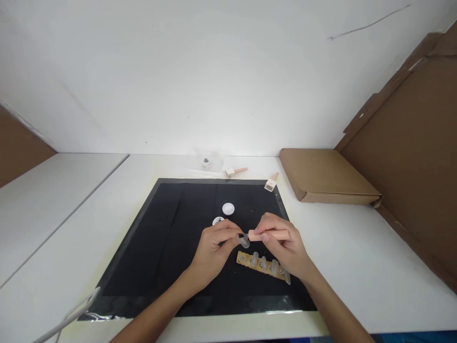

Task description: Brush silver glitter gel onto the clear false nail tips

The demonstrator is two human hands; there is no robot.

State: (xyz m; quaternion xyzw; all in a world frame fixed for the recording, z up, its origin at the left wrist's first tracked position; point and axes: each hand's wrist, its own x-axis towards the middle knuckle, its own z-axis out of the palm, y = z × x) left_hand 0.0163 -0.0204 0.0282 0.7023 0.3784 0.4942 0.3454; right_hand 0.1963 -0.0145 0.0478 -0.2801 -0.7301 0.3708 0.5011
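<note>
Between thumb and fingers, my left hand (pixel 217 247) pinches a small clear nail-tip-like piece (pixel 244 242) over the black mat (pixel 143 257). My right hand (pixel 282 240) grips a pink-handled tool (pixel 273 235), its thin tip touching or very near the clear piece. Below my right hand lies a yellowish strip (pixel 250 261) carrying several clear pieces. Just beyond my left hand sits a small white dish (pixel 218 220) with bits in it, partly hidden by the fingers. Another round white dish (pixel 228 208) rests farther back.
At the mat's far edge are two pink-handled items with white heads (pixel 229 173) (pixel 270 185). A clear bag (pixel 214 163) lies behind. A flat cardboard box (pixel 328 174) is at the back right, a brown cardboard panel (pixel 414 143) beside it. A white cable (pixel 76 312) runs front left.
</note>
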